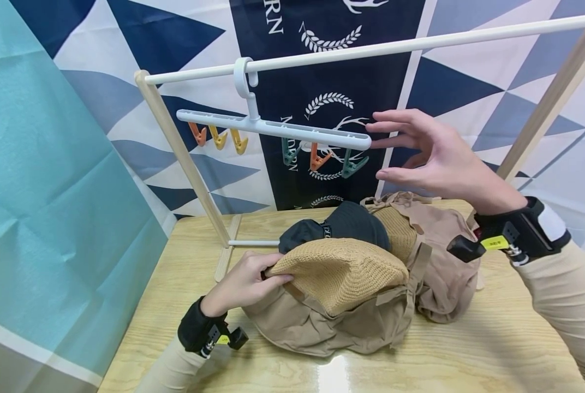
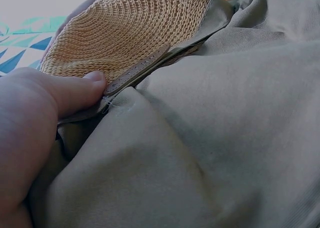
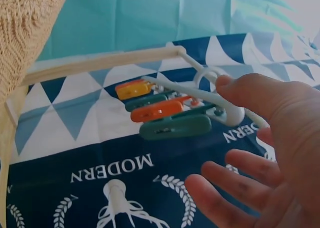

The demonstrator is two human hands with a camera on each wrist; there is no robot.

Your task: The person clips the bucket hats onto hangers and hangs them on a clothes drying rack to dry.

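Observation:
My left hand (image 1: pixel 245 281) pinches the near-left edge of a sun hat (image 1: pixel 344 267), which has a woven straw crown and a wide tan cloth brim. In the left wrist view the thumb (image 2: pixel 80 90) presses on the hat's seam, beside the straw weave (image 2: pixel 135 32); the other fingers are mostly hidden under the cloth. Raised by the right end of a pale blue clip hanger (image 1: pixel 292 128), my right hand (image 1: pixel 435 153) has its fingers spread and loosely bent, holding nothing. Orange, yellow and green clips (image 3: pixel 175 127) hang from the hanger.
The hanger hooks over the white rail (image 1: pixel 371 52) of a wooden-legged rack (image 1: pixel 184 158). Behind the straw hat lie a dark cap (image 1: pixel 348 221) and another tan cloth hat (image 1: pixel 445 273) on the wooden table (image 1: pixel 174 322). A teal sheet (image 1: pixel 52 191) hangs at left.

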